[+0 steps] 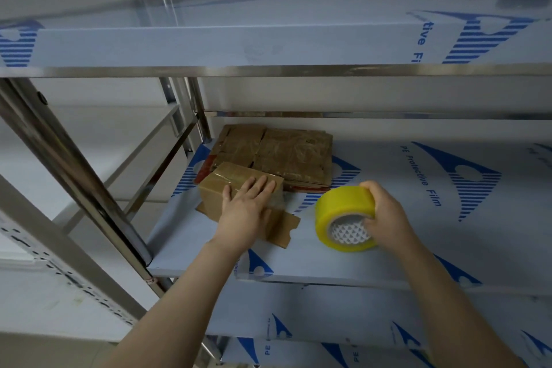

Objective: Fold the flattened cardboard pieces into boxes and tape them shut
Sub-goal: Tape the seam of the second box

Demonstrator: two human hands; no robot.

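While the left hand (248,206) is pressing down on the small folded box (210,190), its fingers are lying straight and close together across the taped top, with the fingertips reaching the far edge. The box is sitting on the film-covered shelf (388,257), just in front of the stack of flattened cardboard (286,155), with one loose flap (286,227) sticking out beside the wrist. The right hand (385,218) is curling round the yellow tape roll (337,206), gripping it near the box without touching it.
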